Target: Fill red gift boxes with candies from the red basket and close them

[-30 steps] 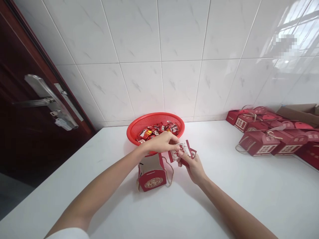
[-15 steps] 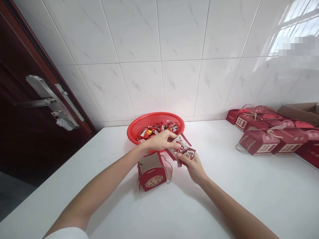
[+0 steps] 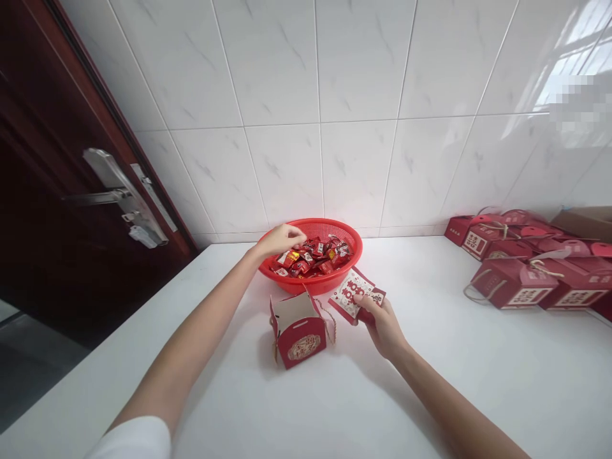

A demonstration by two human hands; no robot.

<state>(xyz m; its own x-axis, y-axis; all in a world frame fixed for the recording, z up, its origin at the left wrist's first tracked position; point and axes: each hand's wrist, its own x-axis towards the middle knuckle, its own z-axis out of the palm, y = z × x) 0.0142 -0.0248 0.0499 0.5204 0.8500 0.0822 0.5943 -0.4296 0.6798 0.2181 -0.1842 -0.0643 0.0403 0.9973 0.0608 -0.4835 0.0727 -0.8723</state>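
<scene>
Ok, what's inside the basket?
The basket holds a pile of small, mostly red packets. The left hand covers part of its back left side, and whatever lies beneath the top packets is hidden.

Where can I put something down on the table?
There's bare table between the right hand and the box pile, more in front of the open box, and some left of the left arm. It's crowded around the basket, with the left hand, open box and held packets so near.
</scene>
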